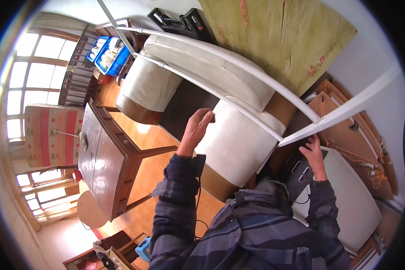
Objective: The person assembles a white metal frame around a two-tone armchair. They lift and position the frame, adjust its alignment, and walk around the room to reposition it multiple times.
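Observation:
A white metal tube frame (pixel 238 102) runs across the view, with two long rails meeting a flat white crossbar (pixel 346 108) on the right. My left hand (pixel 197 128) is raised over the seat, apart from the rails, its fingers pinched together. A small dark spot shows at the fingertips; I cannot make out what it is. Just below the joint of rail and crossbar is my right hand (pixel 314 155), fingers apart, fingertips close to the bar. Whether they touch it I cannot tell. Behind the rails stands a white and brown padded sofa (pixel 243 139).
A dark wooden table (pixel 106 157) stands on the left on an orange floor. Blue crates (pixel 115 58) are at the far left. A yellow-green board (pixel 279 36) leans at the back. Flattened cardboard (pixel 346 135) and a pale padded piece (pixel 351 202) lie to the right.

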### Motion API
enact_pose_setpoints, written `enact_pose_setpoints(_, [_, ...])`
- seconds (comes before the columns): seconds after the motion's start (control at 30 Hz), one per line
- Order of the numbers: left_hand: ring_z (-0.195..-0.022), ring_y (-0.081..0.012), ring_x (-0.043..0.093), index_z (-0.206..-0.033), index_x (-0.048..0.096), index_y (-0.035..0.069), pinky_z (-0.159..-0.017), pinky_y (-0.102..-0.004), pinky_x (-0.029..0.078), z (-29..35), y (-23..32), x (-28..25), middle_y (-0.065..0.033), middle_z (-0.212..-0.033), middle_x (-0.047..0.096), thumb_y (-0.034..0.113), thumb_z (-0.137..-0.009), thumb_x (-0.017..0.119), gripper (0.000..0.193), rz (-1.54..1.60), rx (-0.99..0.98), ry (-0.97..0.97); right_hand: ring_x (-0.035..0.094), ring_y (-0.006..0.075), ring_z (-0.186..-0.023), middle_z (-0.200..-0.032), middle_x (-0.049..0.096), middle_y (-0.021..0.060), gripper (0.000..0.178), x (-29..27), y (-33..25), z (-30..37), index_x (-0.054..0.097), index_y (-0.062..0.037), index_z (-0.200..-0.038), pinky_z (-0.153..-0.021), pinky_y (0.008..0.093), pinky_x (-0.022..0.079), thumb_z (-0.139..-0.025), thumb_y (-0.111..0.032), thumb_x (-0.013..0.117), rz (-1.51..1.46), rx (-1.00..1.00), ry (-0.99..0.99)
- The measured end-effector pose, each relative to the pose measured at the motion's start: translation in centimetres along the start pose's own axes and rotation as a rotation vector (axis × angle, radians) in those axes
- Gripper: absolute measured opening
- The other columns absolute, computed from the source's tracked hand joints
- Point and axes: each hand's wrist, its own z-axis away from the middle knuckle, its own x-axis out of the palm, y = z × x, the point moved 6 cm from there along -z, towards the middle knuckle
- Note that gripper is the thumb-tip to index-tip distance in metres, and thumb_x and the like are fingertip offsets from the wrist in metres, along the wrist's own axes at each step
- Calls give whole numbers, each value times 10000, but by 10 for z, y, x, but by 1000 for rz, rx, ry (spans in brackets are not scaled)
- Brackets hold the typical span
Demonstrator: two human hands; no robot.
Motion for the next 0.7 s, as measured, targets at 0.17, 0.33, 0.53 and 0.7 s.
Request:
enact_pose_setpoints(0.17, [-1065,-183,662,-1277,601,-59,-983,-331,480,-103,49,52,-124,-1160,710,455,-1072,536,558,166,-40,-53,496,307,-1376,-1459,515,155,914,2,-1,-37,350,-52,-1554,-1145,469,383,-816,-234,857,-100,-29,-39])
enact_pose_setpoints(0.33, [-1096,-173,640,-1314,607,28,-962,-321,405,-171,58,76,-114,-1230,701,597,-1056,457,642,336,-172,-44,643,218,-1120,-1204,678,148,519,10,-21,-50,600,96,-1292,-1007,368,507,-889,-159,806,-9,-124,-53])
enact_pose_setpoints(0.53, [-1128,-227,640,-1346,557,31,-1026,-382,442,-214,40,65,-121,-1262,672,467,-1090,483,511,698,-189,19,650,234,-1055,-1128,686,127,490,13,-22,-58,631,54,-1216,-968,371,501,-838,-174,841,86,-46,-13])
enact_pose_setpoints(0.7, [-1155,-269,649,-1172,568,13,-1022,-406,482,-237,36,47,-98,-1145,660,295,-1100,516,296,919,-59,-26,635,221,-1081,-1148,669,106,458,18,-13,-57,612,32,-1231,-998,366,487,-862,-155,808,6,46,24])
